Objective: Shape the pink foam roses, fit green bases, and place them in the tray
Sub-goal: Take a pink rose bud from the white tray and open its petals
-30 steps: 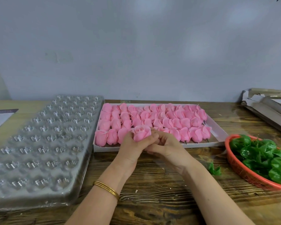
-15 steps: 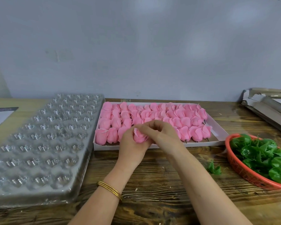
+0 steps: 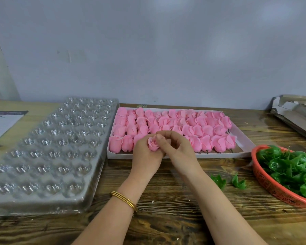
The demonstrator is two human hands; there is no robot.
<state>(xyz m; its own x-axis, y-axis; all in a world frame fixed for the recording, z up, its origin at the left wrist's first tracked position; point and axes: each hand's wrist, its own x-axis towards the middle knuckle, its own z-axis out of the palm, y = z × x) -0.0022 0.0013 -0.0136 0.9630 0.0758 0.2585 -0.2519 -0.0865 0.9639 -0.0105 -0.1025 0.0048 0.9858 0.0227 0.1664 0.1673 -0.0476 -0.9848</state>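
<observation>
A pink foam rose (image 3: 152, 144) stands bloom upward, gripped in the left hand (image 3: 144, 159) at the near edge of the white box (image 3: 219, 155). The fingers (image 3: 163, 139) of the right hand (image 3: 179, 152) pinch its petals. Green bases (image 3: 290, 165) lie right of the box, nearer the right hand.

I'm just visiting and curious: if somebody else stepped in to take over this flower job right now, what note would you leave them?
Left hand grips one pink rose; right hand pinches its top petals. No base visible on it.
More roses fill the white box behind the hands. The green bases lie in the red basket at right; the clear tray at left holds no roses.
Done: nothing placed. Left: finish shaping, fit a base, seat it in the tray, then repeat.
</observation>
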